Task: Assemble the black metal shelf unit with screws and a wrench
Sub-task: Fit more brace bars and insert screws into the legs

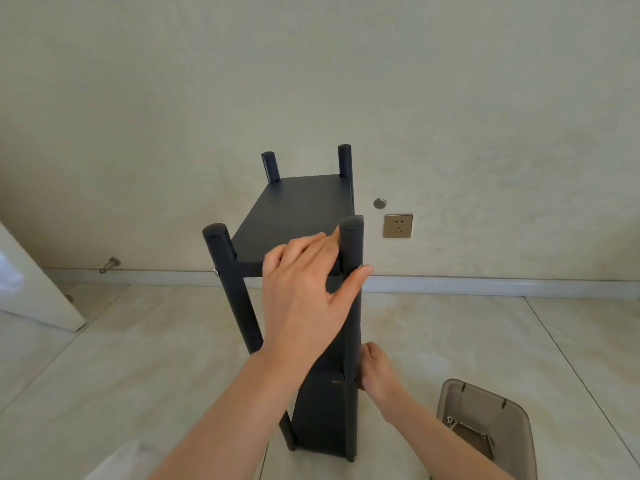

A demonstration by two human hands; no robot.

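Fingers (298, 251) of the left hand (301, 296) are almost straight and slightly fanned, palm down, laid over the near edge of the flat black top shelf (301, 206). Thumb is spread wide to the right. The round black front right post (351, 244) is taken in the fork between thumb and index, with the thumb tip set at a small silver screw head (360, 267). Nothing is clasped. Left forearm is angled steeply up from the bottom left of the view.

Right hand (375, 372) is set partway down the same post, against its right side. Its fingertips are hidden by the post, so its grip cannot be told. Right forearm is angled in from the bottom right.

Black metal shelf unit (322, 417) is stood upright on the pale tiled floor (138, 375), close to the cream wall (173, 98), with four post tops seen above the top shelf.

Grey plastic tray (509, 414) is seen on the floor just right of the unit, with loose silver screws (450, 422) and a flat metal piece (474, 433) in it. A brass-coloured wall socket (398, 225) is mounted right of the top shelf.
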